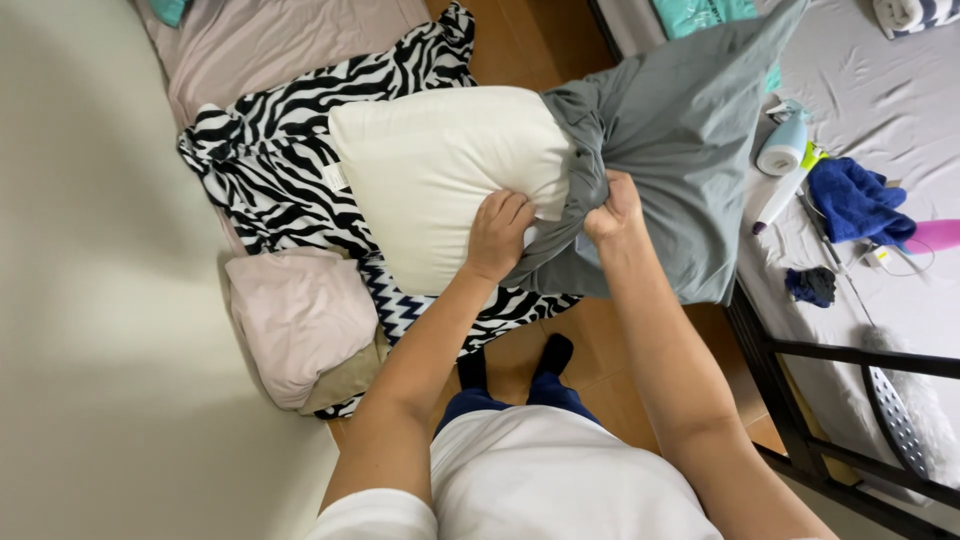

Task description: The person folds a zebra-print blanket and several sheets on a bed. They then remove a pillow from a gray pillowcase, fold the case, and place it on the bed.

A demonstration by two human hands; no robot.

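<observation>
A cream pillow (440, 170) lies across a bed, its right end inside a grey pillowcase (680, 140). My left hand (497, 235) presses on the pillow's near edge, fingers curled over it right at the case's opening. My right hand (612, 205) is closed on the bunched rim of the grey pillowcase. The two hands are a short way apart. The rest of the case hangs loose to the right, over the gap between two beds.
A zebra-striped blanket (270, 170) lies under the pillow, with a pale pink pillow (300, 315) beside it. On the right bed with a black metal frame (790, 400) are a blue cloth (855, 200), a white and blue bottle (783, 148) and a duster (915, 410). Wooden floor (600, 350) lies between.
</observation>
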